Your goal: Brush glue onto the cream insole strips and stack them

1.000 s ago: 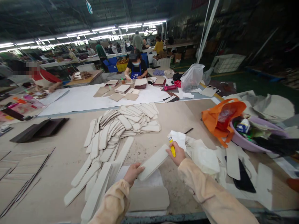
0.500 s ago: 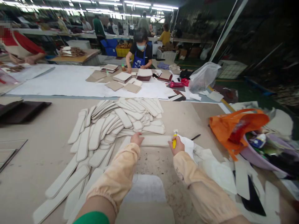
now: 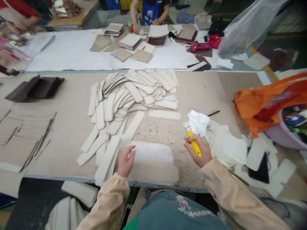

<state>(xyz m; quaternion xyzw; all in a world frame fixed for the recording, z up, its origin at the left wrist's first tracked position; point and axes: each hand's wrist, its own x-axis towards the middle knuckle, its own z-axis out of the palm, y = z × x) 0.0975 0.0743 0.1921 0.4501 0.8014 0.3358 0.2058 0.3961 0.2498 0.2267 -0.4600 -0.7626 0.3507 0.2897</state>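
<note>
In my right hand (image 3: 199, 151) is a yellow-handled brush (image 3: 193, 141), its tip pointing up and left beside a crumpled white cloth (image 3: 198, 122). My left hand (image 3: 126, 160) has its fingers apart and holds nothing; it hovers near the left end of a beige panel (image 3: 153, 173) with a white sheet (image 3: 151, 151) at its far side. Left of that hand lie long cream strips (image 3: 107, 159). A large heap of rounded cream strips (image 3: 134, 92) spreads beyond, and a single strip (image 3: 164, 115) lies flat at its near right edge.
An orange bag (image 3: 261, 102) and a purple basin (image 3: 278, 129) are at the right. Flat panels (image 3: 21, 143) and dark folded pieces (image 3: 35, 88) lie left. Across the white-covered table (image 3: 72, 51), a person in a blue apron (image 3: 150, 12) handles square pieces.
The view has tilted down. My hands have let go of the flat strip and come nearer my body, the left toward the near panel, the right still with the brush.
</note>
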